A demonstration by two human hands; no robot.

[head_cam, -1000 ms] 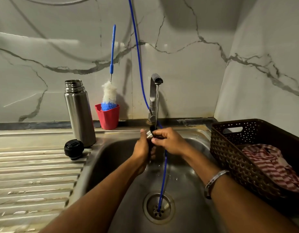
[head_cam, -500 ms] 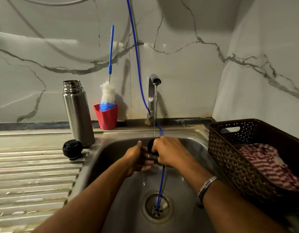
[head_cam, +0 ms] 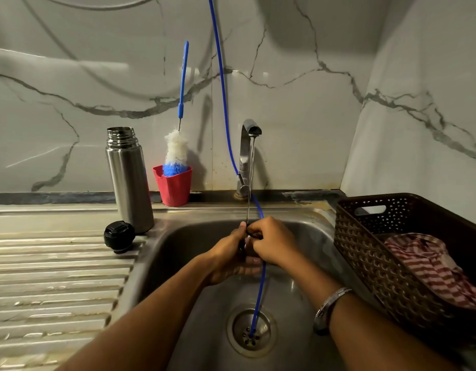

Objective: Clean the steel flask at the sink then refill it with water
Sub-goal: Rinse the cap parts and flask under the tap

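Observation:
The open steel flask (head_cam: pixel 129 183) stands upright on the sink's back left rim. Its black cap (head_cam: pixel 119 235) lies beside it on the drainboard. Both hands meet over the basin under the thin stream from the tap (head_cam: pixel 248 145). My left hand (head_cam: pixel 226 261) cups a small dark lid piece (head_cam: pixel 248 241) from below and the left. My right hand (head_cam: pixel 275 245) pinches the same piece from the right, with fingers curled over its top. Most of the piece is hidden by the fingers.
A blue-handled bottle brush (head_cam: pixel 176 151) stands in a red cup (head_cam: pixel 174 188) by the wall. A blue hose (head_cam: pixel 223 89) hangs down into the drain (head_cam: pixel 251 333) of the steel sink (head_cam: pixel 183 253). A brown basket (head_cam: pixel 365 253) with a striped cloth (head_cam: pixel 429 266) sits at the right.
Both hands have dropped from just under the tap's base to lower in the basin, still holding the dark piece in the running water. The flask and cap have not moved.

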